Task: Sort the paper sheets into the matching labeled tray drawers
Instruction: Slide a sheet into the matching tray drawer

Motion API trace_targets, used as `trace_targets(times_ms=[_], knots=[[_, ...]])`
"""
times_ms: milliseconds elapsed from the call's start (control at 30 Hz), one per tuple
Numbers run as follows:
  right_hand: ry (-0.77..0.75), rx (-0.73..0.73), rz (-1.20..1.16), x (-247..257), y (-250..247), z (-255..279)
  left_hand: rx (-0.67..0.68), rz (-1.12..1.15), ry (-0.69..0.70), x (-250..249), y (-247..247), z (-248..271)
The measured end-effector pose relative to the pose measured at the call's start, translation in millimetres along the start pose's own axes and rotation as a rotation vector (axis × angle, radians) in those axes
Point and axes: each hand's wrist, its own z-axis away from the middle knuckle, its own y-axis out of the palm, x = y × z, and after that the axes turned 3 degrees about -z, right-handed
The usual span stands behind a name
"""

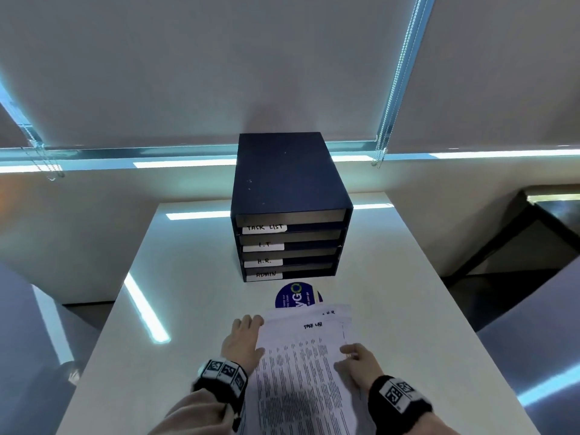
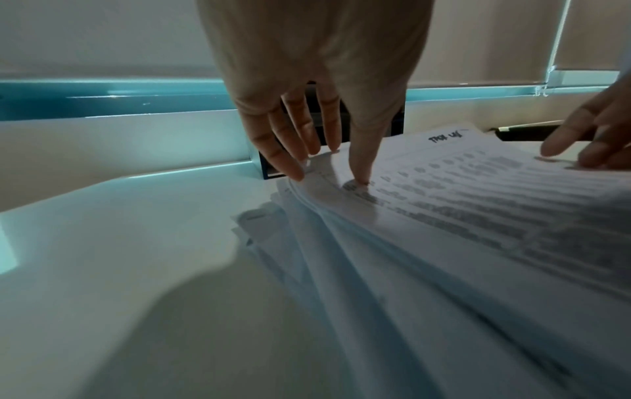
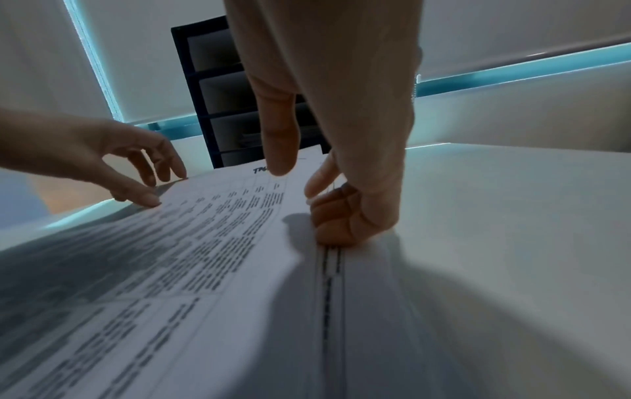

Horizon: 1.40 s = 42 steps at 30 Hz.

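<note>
A dark blue drawer unit (image 1: 288, 196) stands at the far middle of the white table (image 1: 408, 277), its four trays labelled TASK LIST, I.T, H.R. and ADMIN from top to bottom. Near me lies a fanned stack of printed sheets (image 1: 301, 372); the top sheet (image 3: 204, 229) is headed TASK LIST, and one below shows H.R. My left hand (image 1: 244, 337) rests on the stack's left edge, thumb (image 2: 358, 172) pressing the top sheet, fingers straight. My right hand (image 1: 354, 356) pinches the top sheet's right edge, thumb (image 3: 280, 140) on top, fingers curled beside it.
A round blue sticker (image 1: 292, 296) lies between the stack and the drawers, partly under the sheets. Roller blinds with bead cords (image 1: 389, 105) hang behind the table. A dark table (image 1: 552, 215) stands to the right. The white table drops off left and right.
</note>
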Motion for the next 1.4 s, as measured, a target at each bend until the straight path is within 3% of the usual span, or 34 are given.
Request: trace_targets(times_ms=[167,433,500,600,667,767,833,967,1200,1400], knots=[[-0.022,-0.062,0.117,0,5,10,0.113,0.046,-0.105,7,3,8],[-0.019,-0.046,0.09,-2,3,10,0.139,0.189,-0.186,6,-10,17],[-0.018,-0.021,0.081,3,-1,12,0.143,0.171,-0.148,4,-24,19],[-0.064,0.0,0.048,13,-10,13,0.04,0.148,0.028,-1,-49,19],[-0.104,0.061,-0.039,25,-14,21,-0.025,0.356,0.114,-8,-74,25],[-0.153,0.23,-0.253,52,-20,48,0.064,0.937,0.12,-17,-111,32],[-0.169,0.354,-0.273,62,-21,57,0.074,1.18,0.061,-15,-125,27],[-0.176,0.437,-0.348,67,-23,58,-0.021,1.476,-0.085,-8,-141,4],[-0.199,0.494,-0.405,73,-28,70,-0.017,1.529,-0.2,-7,-155,-15],[-0.208,0.405,-0.479,65,-27,70,-0.039,1.514,-0.2,-7,-151,-22]])
